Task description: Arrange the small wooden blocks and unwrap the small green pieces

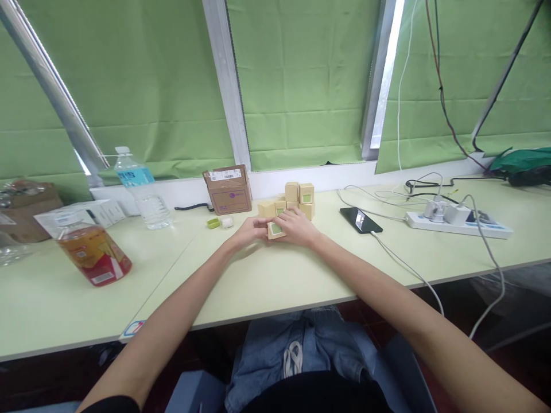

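Note:
My left hand (250,232) and my right hand (300,227) meet over the middle of the table, both closed around one small tan cardboard box (276,230). A pale green square shows on the face of this box, which is tilted. Just behind my hands stand several similar small boxes (306,193), some stacked on others. My right hand hides part of the lower ones. Left of the stack, near my left hand, lie a lime-green piece (213,223) and a small whitish piece (227,222) whose kinds I cannot make out.
An open brown carton (228,190) stands behind my hands. To the left are a clear water bottle (144,192) and a bottle of reddish drink (95,252). A black phone (360,220) with a cable and a white power strip (458,223) lie on the right.

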Demonstrator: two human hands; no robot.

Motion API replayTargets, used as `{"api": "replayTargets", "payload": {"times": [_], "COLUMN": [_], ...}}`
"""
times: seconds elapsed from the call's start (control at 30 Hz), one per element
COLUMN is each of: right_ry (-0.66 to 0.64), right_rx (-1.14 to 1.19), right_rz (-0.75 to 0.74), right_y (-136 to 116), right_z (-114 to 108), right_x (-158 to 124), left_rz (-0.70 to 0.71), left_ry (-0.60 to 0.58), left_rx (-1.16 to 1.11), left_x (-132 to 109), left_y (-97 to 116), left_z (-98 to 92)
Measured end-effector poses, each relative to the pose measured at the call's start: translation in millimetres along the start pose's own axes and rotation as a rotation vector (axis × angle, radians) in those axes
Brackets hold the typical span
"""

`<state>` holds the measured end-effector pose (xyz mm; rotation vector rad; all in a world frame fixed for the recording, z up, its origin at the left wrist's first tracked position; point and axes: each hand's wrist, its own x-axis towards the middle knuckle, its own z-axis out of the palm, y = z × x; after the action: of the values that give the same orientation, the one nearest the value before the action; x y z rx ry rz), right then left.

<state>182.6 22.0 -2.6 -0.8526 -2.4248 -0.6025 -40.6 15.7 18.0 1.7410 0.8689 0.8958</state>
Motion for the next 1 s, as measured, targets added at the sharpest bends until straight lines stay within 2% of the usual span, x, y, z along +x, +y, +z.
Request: {"api": "replayTargets", "payload": {"times": [0.13, 0.23, 0.33, 0.43, 0.8, 1.0], "right_ry": [-0.010, 0.008, 0.036, 0.056, 0.072, 0.078], "right_rx": [0.049, 0.044, 0.058, 0.085, 0.147, 0.203], "right_rz": [0.026, 0.040, 0.056, 0.082, 0.112, 0.153], "right_y": [8.6, 12.7, 14.0, 13.5, 9.0, 12.3], "right_z": [1.9, 4.4, 6.6, 7.1, 6.4, 3.9], "right_x": [-3.4, -5.3, -6.3, -6.3, -3.4, -4.7], "left_rz": [-0.037, -0.025, 0.027, 0.087, 0.096, 0.046], "left_ry": [0.019, 0.009, 0.084, 0.122, 0.074, 0.120], "left_rx": [-0.070, -0.060, 0.006, 0.029, -0.015, -0.095], "left_x": [-3.1, -6.3, -6.4, -4.8, -2.9, 3.2], "left_y": [0.0, 3.4, 4.2, 2.4, 1.3, -5.1], "left_z": [-4.4, 6.1, 20.6, 27.1, 18.1, 7.4]}}
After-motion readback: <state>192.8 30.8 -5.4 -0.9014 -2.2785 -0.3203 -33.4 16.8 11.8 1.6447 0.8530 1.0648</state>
